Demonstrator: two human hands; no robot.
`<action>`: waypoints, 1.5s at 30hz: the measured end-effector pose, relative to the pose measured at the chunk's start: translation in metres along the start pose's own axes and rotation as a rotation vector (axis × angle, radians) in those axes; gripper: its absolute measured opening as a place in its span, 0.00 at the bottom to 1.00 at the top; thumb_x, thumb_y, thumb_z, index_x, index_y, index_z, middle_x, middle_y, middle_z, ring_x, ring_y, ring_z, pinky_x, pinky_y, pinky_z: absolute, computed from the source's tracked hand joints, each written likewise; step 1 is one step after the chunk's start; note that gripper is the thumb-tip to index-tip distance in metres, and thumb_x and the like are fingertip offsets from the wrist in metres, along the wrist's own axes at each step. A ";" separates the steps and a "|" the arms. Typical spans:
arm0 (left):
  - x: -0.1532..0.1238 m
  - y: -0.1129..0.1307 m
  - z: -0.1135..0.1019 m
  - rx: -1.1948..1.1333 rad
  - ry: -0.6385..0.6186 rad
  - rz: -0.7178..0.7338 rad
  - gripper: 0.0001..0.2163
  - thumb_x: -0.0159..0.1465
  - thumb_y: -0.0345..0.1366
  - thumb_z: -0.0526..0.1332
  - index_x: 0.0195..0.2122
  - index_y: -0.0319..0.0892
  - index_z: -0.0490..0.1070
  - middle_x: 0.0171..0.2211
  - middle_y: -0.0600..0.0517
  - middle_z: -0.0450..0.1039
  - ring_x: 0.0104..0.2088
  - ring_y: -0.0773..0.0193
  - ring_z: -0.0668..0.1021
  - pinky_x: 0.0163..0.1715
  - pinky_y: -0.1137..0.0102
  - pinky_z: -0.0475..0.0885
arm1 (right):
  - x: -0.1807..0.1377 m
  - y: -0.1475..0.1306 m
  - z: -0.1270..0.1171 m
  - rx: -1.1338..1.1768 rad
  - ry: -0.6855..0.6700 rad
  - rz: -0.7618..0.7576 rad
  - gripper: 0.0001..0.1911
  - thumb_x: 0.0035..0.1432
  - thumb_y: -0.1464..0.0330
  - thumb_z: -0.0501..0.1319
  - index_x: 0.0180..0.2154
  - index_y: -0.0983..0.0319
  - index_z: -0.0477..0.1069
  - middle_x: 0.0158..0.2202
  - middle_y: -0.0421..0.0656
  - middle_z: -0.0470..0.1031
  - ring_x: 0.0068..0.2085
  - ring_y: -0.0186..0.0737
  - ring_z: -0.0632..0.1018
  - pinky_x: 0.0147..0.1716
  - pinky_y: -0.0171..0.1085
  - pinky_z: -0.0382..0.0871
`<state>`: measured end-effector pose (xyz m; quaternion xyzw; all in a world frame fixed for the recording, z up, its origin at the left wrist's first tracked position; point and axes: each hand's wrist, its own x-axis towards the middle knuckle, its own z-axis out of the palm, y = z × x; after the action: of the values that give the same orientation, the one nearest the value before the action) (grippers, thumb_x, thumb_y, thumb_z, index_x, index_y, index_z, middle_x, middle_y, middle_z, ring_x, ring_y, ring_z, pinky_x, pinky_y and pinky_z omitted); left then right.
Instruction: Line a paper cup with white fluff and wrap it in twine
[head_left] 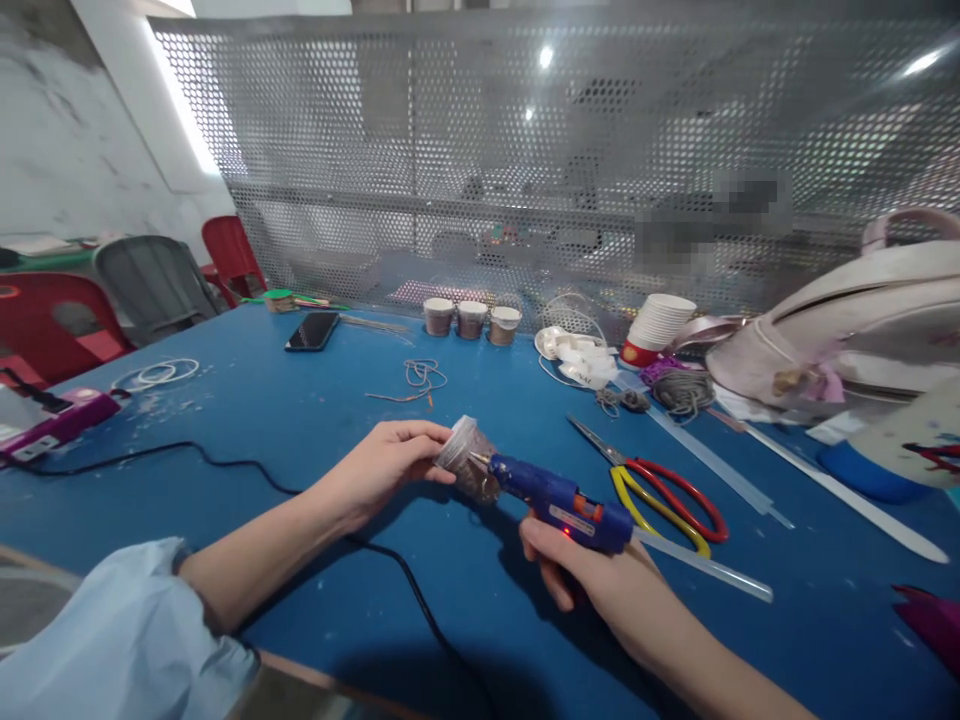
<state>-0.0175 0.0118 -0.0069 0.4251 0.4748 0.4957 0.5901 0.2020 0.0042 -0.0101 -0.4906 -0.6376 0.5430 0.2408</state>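
Observation:
My left hand (405, 458) grips a small clear plastic cup (474, 480) by its rim, tilted above the table; brownish stuff shows through its wall. In my right hand (574, 560) is a blue hot glue gun (566, 500) with a lit red light. Its nozzle touches or nearly touches the side of the cup just below the rim; which of the two I cannot tell. A clear glue stick (712, 568) juts from the back of the gun. Scissors (645, 485) with one red and one yellow handle lie beyond my right hand.
Three small filled cups (471, 320) stand at the back of the blue table (247, 400). Grey cord (421, 378), a phone (312, 331), stacked paper cups (658, 325), yarn (679, 388) and a pale bag (832, 320) lie around. A black cable (409, 575) crosses the front, and a purple power strip (64, 420) sits left.

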 end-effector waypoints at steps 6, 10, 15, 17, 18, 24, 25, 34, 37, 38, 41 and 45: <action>-0.003 -0.001 0.002 -0.008 -0.023 0.008 0.11 0.52 0.26 0.59 0.34 0.37 0.79 0.34 0.47 0.80 0.34 0.64 0.79 0.39 0.69 0.74 | 0.003 0.008 0.003 0.048 -0.048 0.061 0.20 0.54 0.52 0.59 0.23 0.61 0.68 0.10 0.33 0.60 0.16 0.31 0.62 0.23 0.34 0.55; -0.004 -0.004 0.003 0.093 -0.047 0.059 0.14 0.51 0.25 0.62 0.39 0.37 0.78 0.36 0.48 0.80 0.38 0.61 0.79 0.43 0.67 0.72 | 0.004 0.010 0.006 0.050 -0.039 0.058 0.21 0.53 0.51 0.59 0.22 0.61 0.68 0.10 0.33 0.60 0.15 0.31 0.62 0.21 0.33 0.54; -0.006 -0.004 0.005 0.242 -0.020 0.129 0.15 0.49 0.27 0.66 0.39 0.38 0.76 0.37 0.48 0.79 0.38 0.60 0.79 0.42 0.67 0.71 | 0.004 0.010 0.008 0.054 -0.035 0.051 0.20 0.53 0.52 0.59 0.22 0.61 0.68 0.09 0.33 0.59 0.15 0.31 0.61 0.21 0.33 0.54; -0.006 -0.006 0.005 0.265 0.001 0.158 0.14 0.49 0.27 0.65 0.38 0.38 0.75 0.35 0.49 0.79 0.37 0.61 0.79 0.41 0.68 0.71 | 0.003 0.009 0.008 0.049 -0.044 0.046 0.20 0.54 0.52 0.59 0.22 0.61 0.68 0.09 0.33 0.59 0.15 0.31 0.61 0.21 0.33 0.54; -0.005 -0.006 0.005 0.279 0.015 0.168 0.13 0.49 0.27 0.65 0.38 0.38 0.75 0.35 0.50 0.79 0.36 0.62 0.79 0.40 0.68 0.71 | 0.002 0.009 0.008 0.048 -0.044 0.042 0.20 0.54 0.52 0.59 0.22 0.61 0.68 0.09 0.33 0.59 0.15 0.31 0.61 0.21 0.33 0.54; -0.006 -0.006 0.007 0.284 0.056 0.164 0.11 0.53 0.30 0.62 0.38 0.37 0.75 0.34 0.49 0.78 0.33 0.64 0.79 0.39 0.68 0.73 | 0.002 0.006 0.006 -0.047 -0.023 0.039 0.20 0.54 0.52 0.58 0.23 0.61 0.68 0.10 0.33 0.61 0.16 0.31 0.64 0.22 0.33 0.56; -0.006 -0.005 0.008 0.269 0.053 0.157 0.10 0.54 0.31 0.62 0.38 0.37 0.75 0.34 0.49 0.78 0.33 0.64 0.79 0.39 0.68 0.74 | 0.002 0.006 0.006 -0.060 -0.030 0.038 0.20 0.54 0.52 0.58 0.23 0.61 0.68 0.10 0.33 0.61 0.16 0.31 0.64 0.21 0.33 0.56; -0.010 -0.003 0.010 0.242 0.031 0.158 0.11 0.54 0.32 0.61 0.38 0.36 0.75 0.32 0.50 0.78 0.33 0.63 0.81 0.39 0.69 0.74 | -0.002 0.005 0.010 -0.035 -0.021 -0.102 0.13 0.56 0.57 0.60 0.28 0.59 0.64 0.13 0.31 0.60 0.16 0.30 0.60 0.18 0.32 0.54; -0.011 -0.003 0.011 0.233 0.012 0.148 0.12 0.52 0.29 0.61 0.39 0.36 0.74 0.32 0.50 0.79 0.34 0.62 0.81 0.40 0.68 0.74 | -0.003 0.007 0.010 -0.044 -0.007 -0.118 0.13 0.57 0.57 0.60 0.29 0.59 0.64 0.14 0.32 0.60 0.17 0.30 0.61 0.17 0.31 0.54; -0.011 -0.003 0.011 0.225 0.009 0.144 0.13 0.51 0.28 0.61 0.40 0.37 0.74 0.33 0.50 0.79 0.34 0.62 0.81 0.41 0.67 0.74 | -0.003 0.008 0.010 -0.047 0.000 -0.125 0.13 0.57 0.57 0.59 0.30 0.59 0.65 0.14 0.32 0.59 0.17 0.31 0.61 0.17 0.31 0.53; -0.012 -0.004 0.012 0.194 -0.023 0.139 0.17 0.49 0.26 0.60 0.42 0.37 0.73 0.38 0.49 0.79 0.37 0.61 0.81 0.44 0.66 0.74 | -0.002 0.011 0.010 -0.074 0.026 -0.172 0.14 0.58 0.56 0.59 0.29 0.60 0.64 0.14 0.32 0.59 0.17 0.31 0.61 0.17 0.32 0.53; -0.013 -0.005 0.010 0.214 -0.052 0.150 0.17 0.53 0.28 0.59 0.45 0.36 0.73 0.40 0.48 0.79 0.36 0.62 0.81 0.41 0.66 0.76 | -0.003 0.011 0.010 -0.117 0.063 -0.241 0.14 0.59 0.58 0.58 0.27 0.60 0.62 0.16 0.32 0.58 0.18 0.30 0.60 0.18 0.31 0.55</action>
<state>-0.0075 -0.0016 -0.0077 0.5324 0.4765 0.4738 0.5148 0.1988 -0.0036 -0.0226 -0.4407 -0.7146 0.4561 0.2950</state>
